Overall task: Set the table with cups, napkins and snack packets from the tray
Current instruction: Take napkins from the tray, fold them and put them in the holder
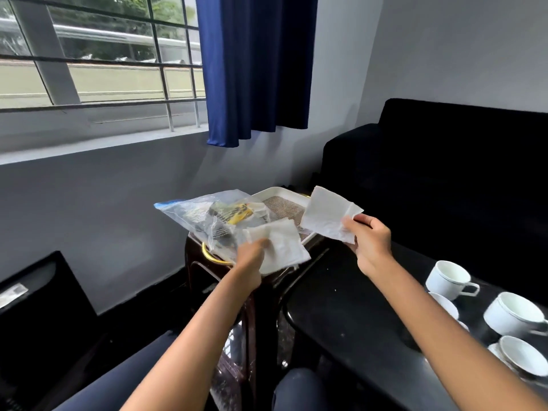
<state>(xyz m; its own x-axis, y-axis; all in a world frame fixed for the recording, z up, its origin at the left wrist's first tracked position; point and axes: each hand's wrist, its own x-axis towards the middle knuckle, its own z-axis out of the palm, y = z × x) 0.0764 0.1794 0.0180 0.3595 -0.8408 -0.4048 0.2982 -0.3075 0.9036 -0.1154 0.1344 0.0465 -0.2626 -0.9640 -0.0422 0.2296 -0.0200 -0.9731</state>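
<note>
A white tray (277, 192) with a woven mat sits on a dark stool (258, 289). Across its left side lies a clear zip bag (207, 216) holding snack packets, one of them yellow. My left hand (252, 256) grips a white napkin (286, 247) just above the tray's near edge. My right hand (370, 241) holds a second white napkin (326, 216) lifted in the air over the tray's right side. Three white cups (447, 278) stand on the black table (355, 307) at the right, some on saucers.
A black sofa (444, 173) stands behind the table. A dark chair or box (38, 315) is at the lower left. My knees show at the bottom. A blue curtain (255, 66) hangs by the barred window.
</note>
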